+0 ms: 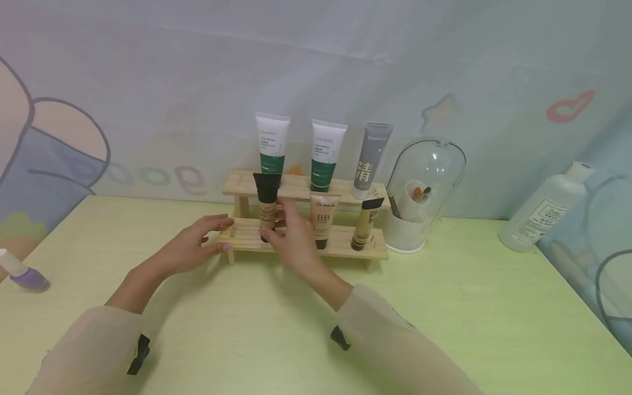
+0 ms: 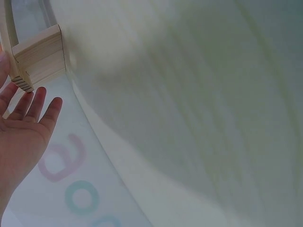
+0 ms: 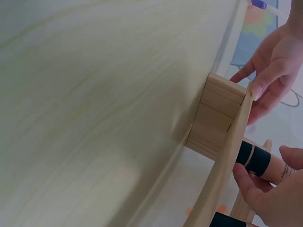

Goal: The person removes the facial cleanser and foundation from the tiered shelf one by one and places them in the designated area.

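Note:
A small beige cosmetic tube (image 1: pixel 267 211) with a flat black end stands cap down at the left of the lower tier of a wooden two-tier rack (image 1: pixel 340 249). My right hand (image 1: pixel 300 241) pinches it low down between thumb and fingers; in the right wrist view its black cap (image 3: pixel 253 158) is right at the shelf board. At the rack's left end, my left hand (image 1: pixel 187 248) touches the board with fingers fairly straight, fingertips (image 2: pixel 29 97) against the corner in the left wrist view. Beside the held tube stand a pink BB cream tube (image 1: pixel 323 219) and a gold-and-black tube (image 1: pixel 365 226).
On the upper tier are two white-and-green tubes (image 1: pixel 272 145) and a grey tube (image 1: pixel 371 159). A clear dome (image 1: pixel 439 164) with brushes in a cup stands right of the rack. Farther right is a white bottle (image 1: pixel 545 211); purple nail polish (image 1: pixel 30 278) lies at far left.

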Available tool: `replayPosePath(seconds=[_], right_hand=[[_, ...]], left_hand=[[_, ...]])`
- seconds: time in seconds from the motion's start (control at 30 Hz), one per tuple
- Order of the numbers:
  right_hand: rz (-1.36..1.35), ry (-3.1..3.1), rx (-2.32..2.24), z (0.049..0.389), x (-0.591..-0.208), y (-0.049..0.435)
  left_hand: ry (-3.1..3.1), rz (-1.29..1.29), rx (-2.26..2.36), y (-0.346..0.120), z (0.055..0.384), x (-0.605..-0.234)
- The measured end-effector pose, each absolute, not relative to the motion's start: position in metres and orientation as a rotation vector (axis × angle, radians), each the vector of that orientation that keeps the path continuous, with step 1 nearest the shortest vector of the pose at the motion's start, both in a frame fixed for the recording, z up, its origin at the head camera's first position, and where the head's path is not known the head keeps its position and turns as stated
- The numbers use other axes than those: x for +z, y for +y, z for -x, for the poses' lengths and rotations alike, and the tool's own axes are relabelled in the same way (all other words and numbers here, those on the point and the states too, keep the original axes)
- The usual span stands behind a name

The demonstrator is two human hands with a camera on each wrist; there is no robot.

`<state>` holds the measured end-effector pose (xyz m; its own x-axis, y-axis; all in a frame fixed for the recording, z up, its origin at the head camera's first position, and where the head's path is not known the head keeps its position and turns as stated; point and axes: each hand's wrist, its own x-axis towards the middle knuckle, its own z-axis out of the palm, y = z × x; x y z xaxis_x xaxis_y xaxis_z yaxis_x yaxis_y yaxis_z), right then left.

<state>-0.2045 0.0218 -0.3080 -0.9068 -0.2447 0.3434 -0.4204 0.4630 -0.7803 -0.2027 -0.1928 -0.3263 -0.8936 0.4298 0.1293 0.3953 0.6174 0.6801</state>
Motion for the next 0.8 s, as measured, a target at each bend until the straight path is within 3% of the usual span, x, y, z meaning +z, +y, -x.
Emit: replayPosePath(seconds=[0.8], right_hand=[[-0.732,-2.506,1.324,0.1970,-0.3051,0.0279]], left_hand=[[2.783,-0.715,1.141,-0.1923,0.2028,-0.3253]])
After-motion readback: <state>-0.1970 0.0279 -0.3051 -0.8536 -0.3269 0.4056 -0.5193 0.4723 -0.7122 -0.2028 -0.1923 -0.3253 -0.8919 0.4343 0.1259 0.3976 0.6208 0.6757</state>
